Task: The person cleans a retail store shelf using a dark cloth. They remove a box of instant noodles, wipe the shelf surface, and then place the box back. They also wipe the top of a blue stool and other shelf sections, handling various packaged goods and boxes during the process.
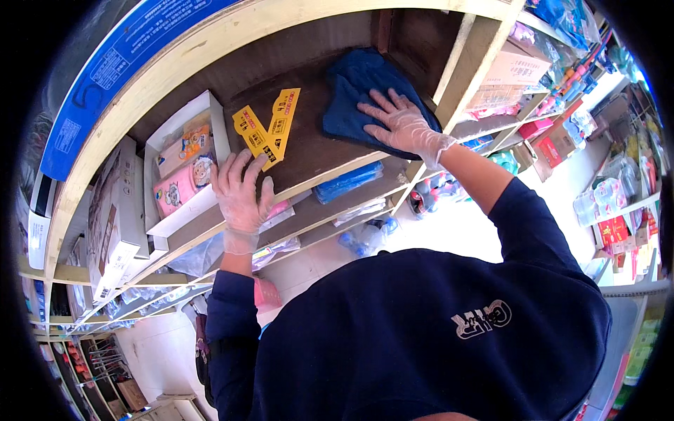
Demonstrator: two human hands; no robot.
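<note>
A thin clear glove covers my right hand (392,118), which lies flat with fingers spread on a dark blue cloth (342,94). The cloth rests on a brown wooden shelf (310,152), towards its right end. My left hand (239,189), gloved too, is at the shelf's front edge with its fingers apart and nothing visible in it. Its fingertips are close to two yellow price tags (284,113) that overlap in a V; contact is hard to tell. Left of that hand stands an open white box (224,123) holding packs with cartoon pictures, one of them pink.
A large upright carton (113,210) stands left of the white box. Blue flat packs (350,181) lie on a shelf below. A pale wooden upright (476,63) bounds the shelf at right. A blue printed carton (116,68) sits above. Bagged bottles (371,237) are on the floor.
</note>
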